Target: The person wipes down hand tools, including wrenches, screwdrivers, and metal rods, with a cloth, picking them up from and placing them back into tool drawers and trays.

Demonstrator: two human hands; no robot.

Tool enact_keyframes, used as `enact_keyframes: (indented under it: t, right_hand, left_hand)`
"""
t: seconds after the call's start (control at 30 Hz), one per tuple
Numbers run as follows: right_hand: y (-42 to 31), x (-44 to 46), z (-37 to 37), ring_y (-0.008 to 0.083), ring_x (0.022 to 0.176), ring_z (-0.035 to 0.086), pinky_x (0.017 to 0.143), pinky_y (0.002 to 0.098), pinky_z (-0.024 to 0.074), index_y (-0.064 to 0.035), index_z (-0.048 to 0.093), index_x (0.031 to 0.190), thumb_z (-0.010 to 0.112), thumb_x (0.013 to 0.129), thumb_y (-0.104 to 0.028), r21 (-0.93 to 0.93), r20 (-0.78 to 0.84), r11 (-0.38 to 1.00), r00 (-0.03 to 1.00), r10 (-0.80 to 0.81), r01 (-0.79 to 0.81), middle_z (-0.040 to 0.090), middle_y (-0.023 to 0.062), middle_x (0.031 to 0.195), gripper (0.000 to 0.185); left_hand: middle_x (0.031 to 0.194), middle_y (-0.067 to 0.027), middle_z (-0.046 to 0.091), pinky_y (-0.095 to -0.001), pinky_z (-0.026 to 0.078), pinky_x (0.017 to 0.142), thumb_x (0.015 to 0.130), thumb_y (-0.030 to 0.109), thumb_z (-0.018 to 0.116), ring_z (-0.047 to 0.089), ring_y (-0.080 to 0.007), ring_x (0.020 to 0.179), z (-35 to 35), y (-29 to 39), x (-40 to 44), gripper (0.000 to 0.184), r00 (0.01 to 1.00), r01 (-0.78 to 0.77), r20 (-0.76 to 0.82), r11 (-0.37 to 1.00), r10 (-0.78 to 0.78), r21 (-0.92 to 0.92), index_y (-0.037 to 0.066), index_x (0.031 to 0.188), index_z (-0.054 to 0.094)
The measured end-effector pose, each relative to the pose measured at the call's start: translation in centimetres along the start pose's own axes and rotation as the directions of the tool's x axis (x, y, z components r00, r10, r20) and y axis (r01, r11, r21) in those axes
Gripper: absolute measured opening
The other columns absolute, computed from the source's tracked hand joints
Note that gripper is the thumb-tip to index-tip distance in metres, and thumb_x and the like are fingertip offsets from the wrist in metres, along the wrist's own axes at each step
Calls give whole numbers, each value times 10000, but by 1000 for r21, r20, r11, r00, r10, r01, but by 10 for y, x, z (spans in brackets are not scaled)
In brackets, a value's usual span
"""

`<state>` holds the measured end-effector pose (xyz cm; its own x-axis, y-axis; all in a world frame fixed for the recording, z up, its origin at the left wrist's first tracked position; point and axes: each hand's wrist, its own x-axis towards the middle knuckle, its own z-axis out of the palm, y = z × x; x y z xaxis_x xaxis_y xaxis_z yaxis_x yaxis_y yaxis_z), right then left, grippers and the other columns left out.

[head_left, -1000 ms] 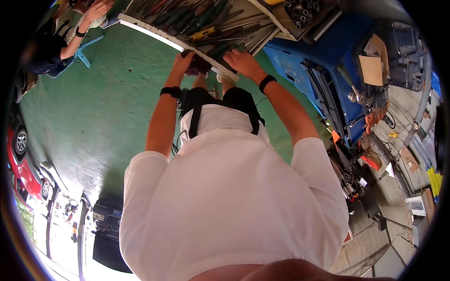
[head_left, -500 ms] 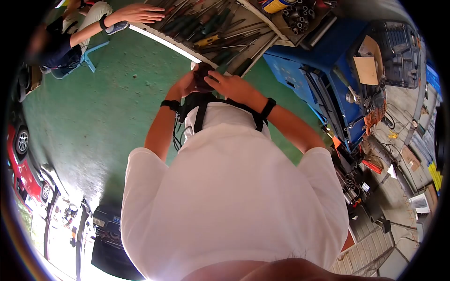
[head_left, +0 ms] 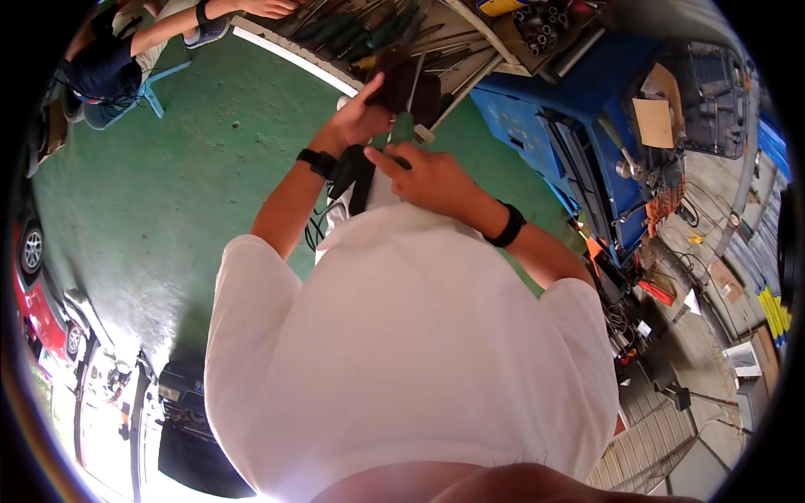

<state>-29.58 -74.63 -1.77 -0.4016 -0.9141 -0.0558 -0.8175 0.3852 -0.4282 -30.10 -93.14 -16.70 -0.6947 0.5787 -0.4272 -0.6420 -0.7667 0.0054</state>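
My right hand (head_left: 429, 179) is closed around the green handle of a screwdriver (head_left: 403, 127), whose metal shaft points away from me. A dark maroon rag (head_left: 426, 94) hangs behind and around the shaft. My left hand (head_left: 360, 121) grips this rag beside the screwdriver, its thumb sticking up; some of its fingers are hidden. Just beyond both hands lies a wooden tray (head_left: 314, 71) with many screwdrivers (head_left: 369, 33) in it.
A co-worker's hand (head_left: 267, 7) rests at the tray's far left, near a blue stool (head_left: 151, 96). Sockets (head_left: 541, 29) sit in a box beyond. To the right stands a blue tool cabinet (head_left: 520, 117) with a cardboard box (head_left: 658, 117) on top. Green floor (head_left: 184, 184) lies left.
A green-handled screwdriver now shows in my right hand, which has drawn back towards me. The rag has moved forward and opened out. The co-worker's hand has shifted towards the top edge.
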Motion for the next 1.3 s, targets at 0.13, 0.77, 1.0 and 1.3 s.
enact_keyframes:
  t: [0.13, 0.77, 1.0, 1.3]
  right_hand:
    - [6, -13, -11, 195, 865, 662, 660, 328, 573, -158, 667, 1181, 707, 738, -126, 2, -144, 997, 987, 76, -76, 616, 26, 1119, 446]
    - [54, -5, -33, 324, 1108, 588, 958, 389, 485, -42, 394, 1382, 632, 780, 19, 904, 401, -333, 807, 434, -270, 558, 182, 1228, 650]
    - [68, 30, 21, 178, 739, 665, 656, 333, 505, -26, 587, 1131, 691, 862, -197, 839, 409, 182, 814, 412, -513, 676, 98, 829, 335]
    - [93, 44, 31, 406, 797, 658, 699, 501, 523, -53, 679, 974, 738, 752, -302, 220, 78, 944, 969, 233, -244, 679, 210, 814, 338]
  left_hand:
    - [1153, -92, 649, -444, 484, 953, 915, 297, 666, 617, -254, 1052, 15, -10, 3, 399, 987, -153, -29, 985, 155, 81, 38, 1207, 585]
    - [794, 9, 641, -274, 490, 617, 820, 131, 765, 616, -109, 710, 87, 8, 7, 178, 741, -421, -203, 678, 640, 602, 36, 931, 663]
    - [771, -159, 682, -365, 526, 615, 765, 219, 793, 671, -291, 673, 95, -4, -20, 297, 386, -194, 447, -403, 807, 894, 3, 950, 706]
    - [953, -153, 580, -447, 489, 837, 641, 202, 787, 574, -366, 899, 119, -7, -103, 309, 473, -96, 662, -713, 582, 695, 93, 883, 628]
